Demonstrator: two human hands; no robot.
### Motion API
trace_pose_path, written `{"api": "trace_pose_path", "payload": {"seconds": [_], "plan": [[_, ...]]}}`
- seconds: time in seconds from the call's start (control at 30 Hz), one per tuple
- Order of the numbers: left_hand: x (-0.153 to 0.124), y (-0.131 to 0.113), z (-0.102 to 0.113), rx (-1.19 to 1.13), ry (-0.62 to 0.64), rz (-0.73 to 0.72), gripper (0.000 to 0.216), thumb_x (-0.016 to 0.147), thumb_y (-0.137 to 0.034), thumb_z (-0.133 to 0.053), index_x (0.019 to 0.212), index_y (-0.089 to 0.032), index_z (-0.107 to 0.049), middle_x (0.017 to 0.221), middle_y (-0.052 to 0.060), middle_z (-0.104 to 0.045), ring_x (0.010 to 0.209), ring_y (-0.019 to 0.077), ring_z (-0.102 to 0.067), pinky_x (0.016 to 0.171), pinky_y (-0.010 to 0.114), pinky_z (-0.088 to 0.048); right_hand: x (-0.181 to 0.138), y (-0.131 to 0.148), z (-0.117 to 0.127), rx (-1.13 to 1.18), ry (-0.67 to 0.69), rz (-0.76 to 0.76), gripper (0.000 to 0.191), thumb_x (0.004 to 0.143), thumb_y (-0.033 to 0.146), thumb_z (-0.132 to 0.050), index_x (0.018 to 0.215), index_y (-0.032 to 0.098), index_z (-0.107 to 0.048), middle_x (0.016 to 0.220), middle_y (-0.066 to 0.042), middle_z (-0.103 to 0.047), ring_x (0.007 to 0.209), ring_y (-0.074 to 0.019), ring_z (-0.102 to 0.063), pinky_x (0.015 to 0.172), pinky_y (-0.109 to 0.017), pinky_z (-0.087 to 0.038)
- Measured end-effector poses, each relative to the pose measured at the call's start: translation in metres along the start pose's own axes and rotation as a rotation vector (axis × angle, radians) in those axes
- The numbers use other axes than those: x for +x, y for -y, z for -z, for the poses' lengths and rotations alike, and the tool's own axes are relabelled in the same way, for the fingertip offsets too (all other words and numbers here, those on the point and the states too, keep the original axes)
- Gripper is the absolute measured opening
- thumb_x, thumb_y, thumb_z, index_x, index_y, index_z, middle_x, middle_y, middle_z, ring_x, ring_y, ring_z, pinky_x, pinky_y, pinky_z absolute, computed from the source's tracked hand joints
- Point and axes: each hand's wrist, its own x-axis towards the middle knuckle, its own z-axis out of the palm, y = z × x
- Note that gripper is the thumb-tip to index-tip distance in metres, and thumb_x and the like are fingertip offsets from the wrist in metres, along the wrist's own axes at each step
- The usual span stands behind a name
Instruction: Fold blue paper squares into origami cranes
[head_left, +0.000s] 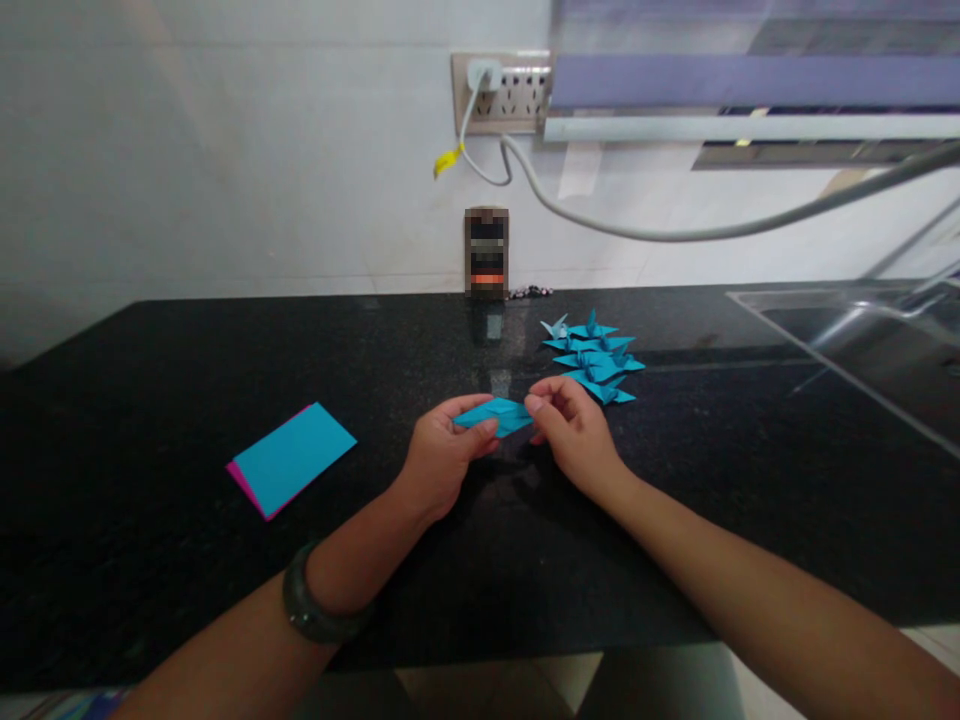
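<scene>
A partly folded piece of blue paper [496, 414] is held between both hands just above the black countertop [187, 380]. My left hand [442, 455] pinches its left end, thumb on top. My right hand [570, 430] pinches its right end with fingers curled. Just beyond my right hand lies a cluster of several finished blue paper cranes [596, 358]. A stack of flat paper sheets [291, 458], blue on top with pink beneath, rests on the counter to the left of my left hand.
A small dark device [487, 252] leans upright against the white wall at the back. Above it a wall socket [501, 92] holds a plug and a grey cable [675, 232] running right. A steel sink [870, 340] occupies the right side.
</scene>
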Motion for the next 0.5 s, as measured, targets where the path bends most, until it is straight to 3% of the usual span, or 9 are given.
{"api": "trace_pose_path", "payload": {"seconds": [0.07,0.17,0.5], "plan": [[-0.0005,-0.0007,-0.0004,0.01,-0.014,0.001,0.041,0.059,-0.019,-0.077,0.096,-0.012,-0.061,0.072,0.001,-0.067,0.061,0.0085,-0.061,0.06,0.02,-0.051,0.0007,0.0009,-0.0013,0.044,0.144,-0.174,0.029,0.071,0.044,-0.061,0.079,0.018,-0.052,0.062,0.003,-0.05,0.05,-0.0102,-0.046,0.043,-0.022,-0.04],[-0.0003,-0.0006,-0.0003,0.035,-0.008,0.005,0.04,0.061,-0.021,-0.076,0.097,-0.013,-0.062,0.074,0.001,-0.068,0.063,0.0094,-0.062,0.062,0.021,-0.051,0.0008,0.0013,-0.0026,0.057,0.282,-0.246,0.029,0.064,0.041,-0.068,0.07,0.018,-0.05,0.053,0.005,-0.048,0.043,-0.0081,-0.042,0.038,-0.02,-0.036],[-0.002,-0.0016,0.001,0.128,0.064,-0.02,0.025,0.061,-0.024,-0.075,0.081,-0.013,-0.065,0.067,0.0,-0.068,0.06,0.0109,-0.062,0.062,0.022,-0.05,0.0021,-0.0062,-0.0023,0.087,0.289,-0.23,0.024,0.064,0.034,-0.067,0.066,0.017,-0.05,0.052,0.006,-0.049,0.041,-0.0069,-0.043,0.038,-0.02,-0.036]]}}
